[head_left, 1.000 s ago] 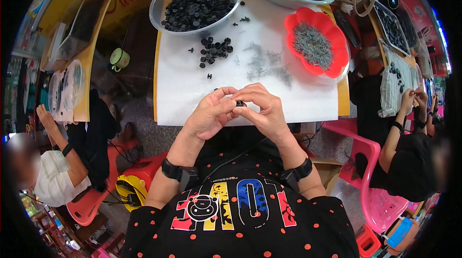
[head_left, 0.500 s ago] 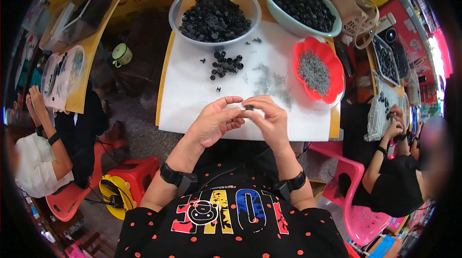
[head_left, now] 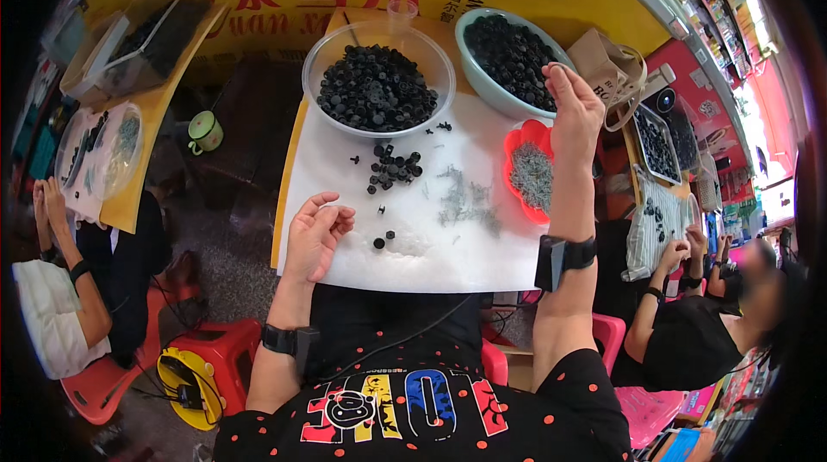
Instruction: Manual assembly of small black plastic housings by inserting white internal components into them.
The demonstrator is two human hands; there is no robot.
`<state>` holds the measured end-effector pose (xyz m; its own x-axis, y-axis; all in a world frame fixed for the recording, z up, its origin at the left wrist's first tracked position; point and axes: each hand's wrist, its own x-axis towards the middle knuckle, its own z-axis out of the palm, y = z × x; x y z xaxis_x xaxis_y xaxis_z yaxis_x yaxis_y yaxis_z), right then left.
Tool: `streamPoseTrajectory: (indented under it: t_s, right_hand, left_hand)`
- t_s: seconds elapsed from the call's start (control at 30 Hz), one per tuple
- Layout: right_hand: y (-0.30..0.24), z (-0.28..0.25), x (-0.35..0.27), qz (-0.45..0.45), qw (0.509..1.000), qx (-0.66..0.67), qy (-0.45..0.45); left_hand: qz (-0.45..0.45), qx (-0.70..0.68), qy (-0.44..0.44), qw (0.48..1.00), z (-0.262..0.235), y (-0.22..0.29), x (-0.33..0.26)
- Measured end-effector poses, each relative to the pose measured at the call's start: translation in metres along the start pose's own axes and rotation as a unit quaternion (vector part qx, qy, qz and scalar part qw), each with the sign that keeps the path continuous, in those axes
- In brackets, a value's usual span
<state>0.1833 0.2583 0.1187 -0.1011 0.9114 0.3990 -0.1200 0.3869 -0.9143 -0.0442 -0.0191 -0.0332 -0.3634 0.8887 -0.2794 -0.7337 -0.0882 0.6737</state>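
1. Left hand (head_left: 314,234): rests at the near left edge of the white-covered worktop (head_left: 431,242), palm up, fingers loosely curled with thumb and forefinger close together; whether anything small sits between them cannot be told.
2. Right hand (head_left: 573,109): raised above the far right part of the worktop, over the near rim of the pale blue-green bowl of black parts (head_left: 508,57); fingertips pinched narrow, and any item between them is too small to make out.
3. Clear round plastic bowl heaped with small black plastic caps (head_left: 376,83): stands at the far edge of the worktop, left of the pale bowl.
4. Loose cluster of black caps (head_left: 394,169): lies on the white sheet just in front of the clear bowl; two more black caps (head_left: 384,240) lie apart, near the left hand.
5. Scatter of small grey metal pieces (head_left: 465,203): spread mid-worktop, right of the cluster.
6. Red scalloped plastic tray holding grey metal pieces (head_left: 530,173): sits at the right edge, below the raised hand.
7. Black wrist bands (head_left: 564,257): one on each forearm.
8. Seated persons: one beyond the left side, one beyond the right.
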Motion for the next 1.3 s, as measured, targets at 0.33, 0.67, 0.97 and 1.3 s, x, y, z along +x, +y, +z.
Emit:
streamPoseTrajectory:
  t_s: [0.33,0.67,0.97,1.3]
  right_hand:
    - [0.081,-0.045,0.132,0.115,0.993,-0.003,-0.020]
    - [0.029,-0.007,0.018,0.102,0.983,-0.091,-0.120]
    - [0.038,0.076,-0.161,0.014,0.892,-0.254,-0.374]
    - [0.050,0.049,-0.184,0.085,0.931,-0.187,-0.302]
  left_hand:
    - [0.014,-0.022,-0.039,0.999,0.002,0.000,0.003]
    - [-0.003,-0.019,-0.036,0.999,0.001,0.005,0.001]
    - [0.001,-0.034,-0.041,0.999,-0.002,0.003,0.002]
    - [0.098,0.199,-0.040,0.974,0.006,-0.011,-0.007]
